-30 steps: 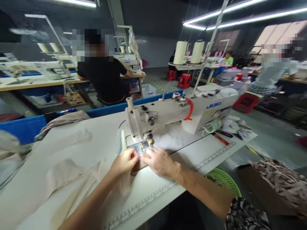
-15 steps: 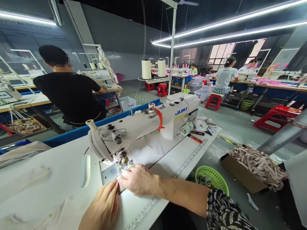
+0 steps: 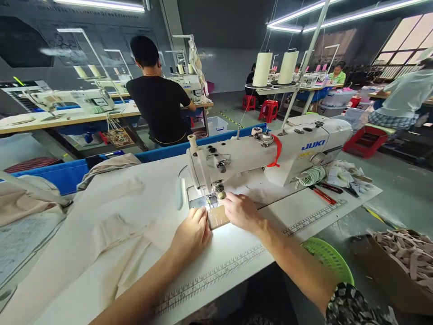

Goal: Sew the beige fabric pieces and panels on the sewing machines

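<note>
A white JUKI sewing machine (image 3: 287,144) stands across the white table, its lamp lighting the needle area (image 3: 212,201). My left hand (image 3: 192,230) rests at the left front of the needle, fingers pressed together; whatever they pinch is hidden. To the right of the presser foot, my right hand (image 3: 242,211) has its fingers bent and closed close to the needle, their tips partly out of sight. Between both hands lies a bare brown plate (image 3: 218,218). Pale beige fabric (image 3: 117,234) spreads over the table up to the left of my left hand.
Red-handled scissors (image 3: 323,195), a coil of pale green cord (image 3: 313,176) and scraps (image 3: 348,174) lie right of the machine. A ruler strip (image 3: 219,274) runs along the front edge. Below stand a green basket (image 3: 329,257) and a box of strips (image 3: 379,266). A co-worker (image 3: 158,101) sits beyond.
The view has swung left, so the machine appears farther right. My right hand has shifted rightward off the plate's front, uncovering the brown plate between my hands. My left hand stays beside it.
</note>
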### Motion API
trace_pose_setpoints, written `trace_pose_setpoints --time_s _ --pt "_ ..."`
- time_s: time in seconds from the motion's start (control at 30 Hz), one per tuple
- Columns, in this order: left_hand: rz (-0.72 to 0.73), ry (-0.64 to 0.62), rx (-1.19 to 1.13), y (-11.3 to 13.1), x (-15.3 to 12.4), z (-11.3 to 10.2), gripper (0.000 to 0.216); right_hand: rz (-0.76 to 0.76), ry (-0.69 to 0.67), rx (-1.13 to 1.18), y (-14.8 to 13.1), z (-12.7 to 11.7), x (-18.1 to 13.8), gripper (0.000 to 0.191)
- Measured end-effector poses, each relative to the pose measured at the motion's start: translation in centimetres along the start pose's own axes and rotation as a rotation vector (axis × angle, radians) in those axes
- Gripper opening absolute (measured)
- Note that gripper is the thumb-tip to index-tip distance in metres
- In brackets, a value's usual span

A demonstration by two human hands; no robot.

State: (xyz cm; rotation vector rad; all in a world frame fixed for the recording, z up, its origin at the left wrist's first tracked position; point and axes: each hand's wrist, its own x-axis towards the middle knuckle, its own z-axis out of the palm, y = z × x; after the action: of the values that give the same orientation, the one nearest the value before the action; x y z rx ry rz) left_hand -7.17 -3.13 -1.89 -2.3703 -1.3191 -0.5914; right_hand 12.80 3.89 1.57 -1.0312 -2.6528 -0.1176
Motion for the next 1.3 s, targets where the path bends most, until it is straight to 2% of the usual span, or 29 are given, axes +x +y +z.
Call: trace_pose_setpoints --time_s 0.2,0.47,0.63,0.73,0.9,1.13,1.3 --pt "-0.026 -0.034 -0.029 -0.4 0.5 0.8 0.028 0.016 -0.016 0.012 0.1 0.2 -0.1 0.023" --pt "-0.036 -0.039 -0.069 -0.5 0.7 0.7 0.032 0.032 -0.029 0.067 -0.1 0.4 -0.2 0.024" --pt "-0.035 -0.056 -0.067 -0.5 0.7 0.6 0.034 0.121 0.005 0.146 -0.1 0.8 0.0 0.019" --pt "0.001 -0.020 -0.022 -0.7 0.7 0.5 0.033 0.190 0.033 0.208 0.2 0.8 0.9 0.020" --pt "-0.006 -0.015 -0.060 -0.9 0.5 0.7 0.031 0.234 0.056 0.291 0.9 1.1 2.2 0.018" --pt "-0.034 -0.030 -0.086 -1.3 0.3 1.1 0.033 0.256 0.104 0.281 0.5 1.2 1.0 0.019" --pt "-0.050 -0.028 -0.107 -1.8 0.7 1.1 0.031 0.268 0.102 0.247 0.5 1.6 1.6 0.020"
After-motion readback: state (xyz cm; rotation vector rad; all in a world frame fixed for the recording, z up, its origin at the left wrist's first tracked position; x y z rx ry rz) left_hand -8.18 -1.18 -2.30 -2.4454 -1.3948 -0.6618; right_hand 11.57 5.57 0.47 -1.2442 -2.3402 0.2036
